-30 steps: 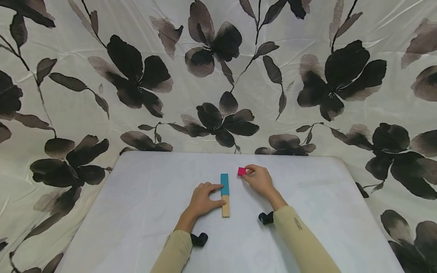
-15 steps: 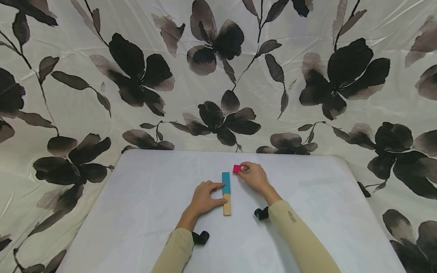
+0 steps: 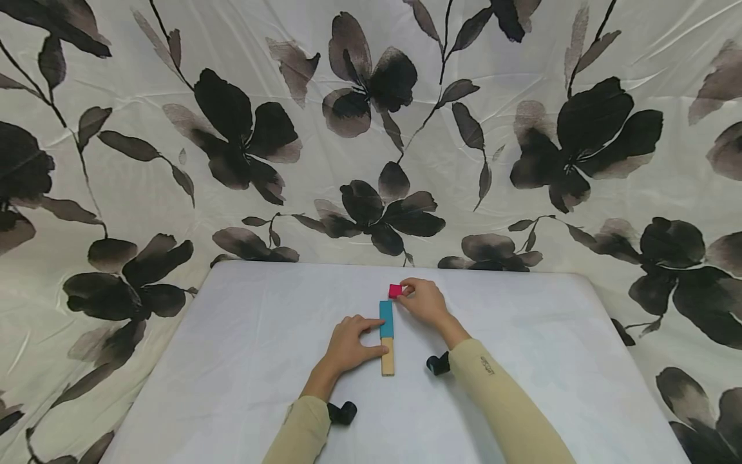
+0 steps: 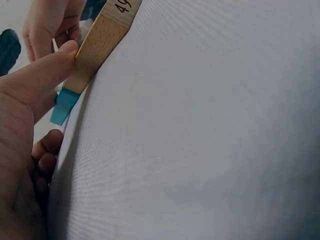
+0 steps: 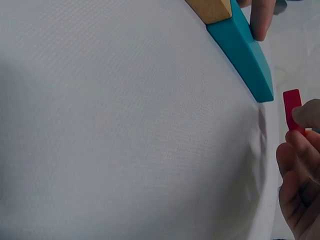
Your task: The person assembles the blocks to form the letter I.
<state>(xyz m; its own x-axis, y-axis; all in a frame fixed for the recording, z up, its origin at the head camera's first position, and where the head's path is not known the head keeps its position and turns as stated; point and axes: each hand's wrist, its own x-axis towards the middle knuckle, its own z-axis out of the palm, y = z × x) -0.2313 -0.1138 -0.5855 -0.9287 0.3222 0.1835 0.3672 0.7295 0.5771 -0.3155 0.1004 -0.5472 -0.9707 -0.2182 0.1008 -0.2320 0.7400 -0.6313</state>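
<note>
A blue block [image 3: 386,310] and a natural wood block [image 3: 388,366] lie end to end in one line on the table. My left hand [image 3: 348,343] is at their left side, its extended index finger touching the blue block and its thumb touching the wooden block [image 4: 97,52]. My right hand [image 3: 428,301] pinches a small red block [image 3: 395,291] between thumb and fingers. The red block sits just beyond the far end of the blue block; a gap separates the two in the right wrist view, where the red block [image 5: 291,107] appears raised off the cloth.
White cloth covers the table [image 3: 243,361], whose far edge runs close behind the red block. A floral curtain [image 3: 371,148] hangs behind it. Black wrist cameras jut inward from both sleeves, the left camera [image 3: 343,413] and the right camera [image 3: 438,363].
My right hand has carried the red block leftward, from right of the blue block to just past its far end. My left hand keeps its place against the two lined-up blocks.
</note>
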